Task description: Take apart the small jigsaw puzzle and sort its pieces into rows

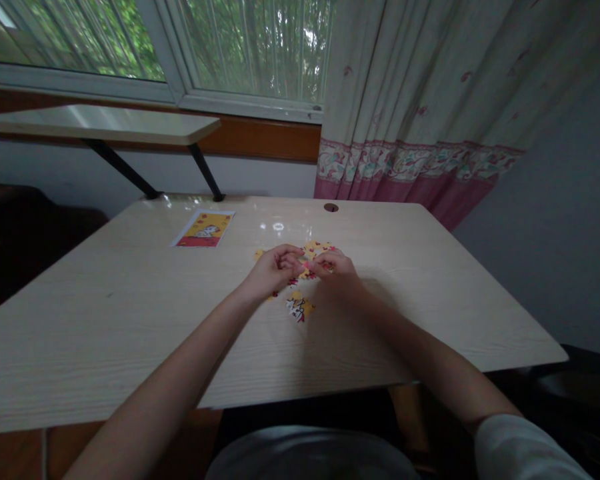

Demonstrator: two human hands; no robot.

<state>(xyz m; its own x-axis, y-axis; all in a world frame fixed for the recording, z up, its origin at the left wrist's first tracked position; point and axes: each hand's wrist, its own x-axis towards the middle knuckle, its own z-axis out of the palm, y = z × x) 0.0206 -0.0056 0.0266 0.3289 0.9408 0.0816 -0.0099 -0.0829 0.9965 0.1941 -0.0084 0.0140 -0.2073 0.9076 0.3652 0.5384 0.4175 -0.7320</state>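
My left hand [279,267] and my right hand [339,272] meet over the table, fingers curled in a pinch. Between their fingertips shows a small red puzzle piece [307,265], held by both as far as I can make out. Behind and under the hands lies a loose pile of yellow and red puzzle pieces [320,248]. Nearer to me sits a small cluster of white, black and yellow puzzle pieces [298,308]; whether they are joined is too small to tell. One yellow piece [259,254] lies just left of my left hand.
A picture card [207,230] with a white animal on yellow and red lies at the back left of the table [145,320]. A raised shelf [130,123] on black legs stands behind it. A round cable-hole cover [331,207] is near the back edge, before the curtain [405,160].
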